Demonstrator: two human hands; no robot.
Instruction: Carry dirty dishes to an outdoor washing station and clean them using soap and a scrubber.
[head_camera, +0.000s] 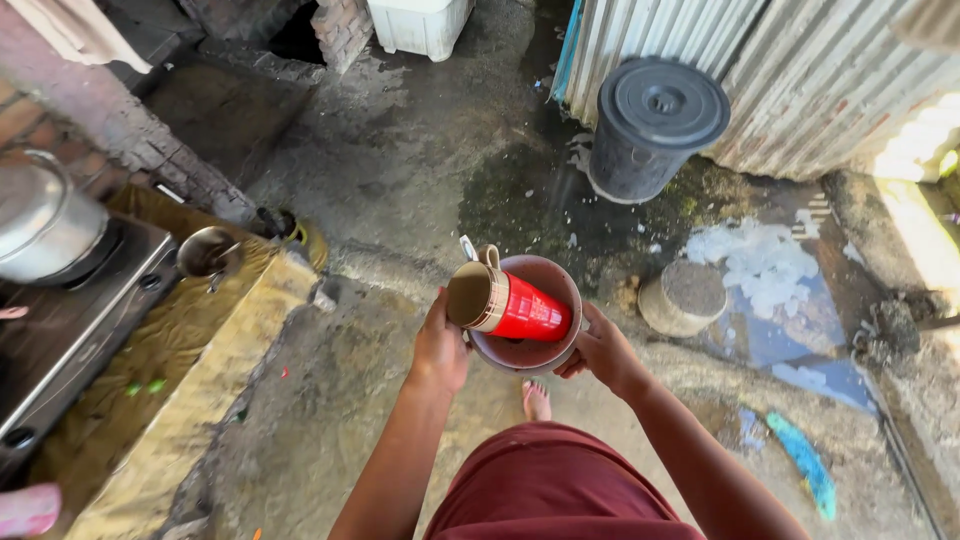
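Note:
I hold a brown plastic basin (548, 272) in front of me with both hands. A red jug with a tan lid and handle (505, 304) lies on its side inside the basin. My left hand (441, 347) grips the basin's left rim beside the jug's lid. My right hand (602, 350) grips the right rim from underneath. My foot in a sandal (536, 401) shows below the basin, on the concrete floor.
A black lidded bin (655, 125) stands by a corrugated metal wall (800, 70). Wet soapy ground (765, 265) and a round stone (685, 296) lie to the right. A stove with a metal pot (40, 220) sits on a counter at left. A white tub (420, 22) is far ahead.

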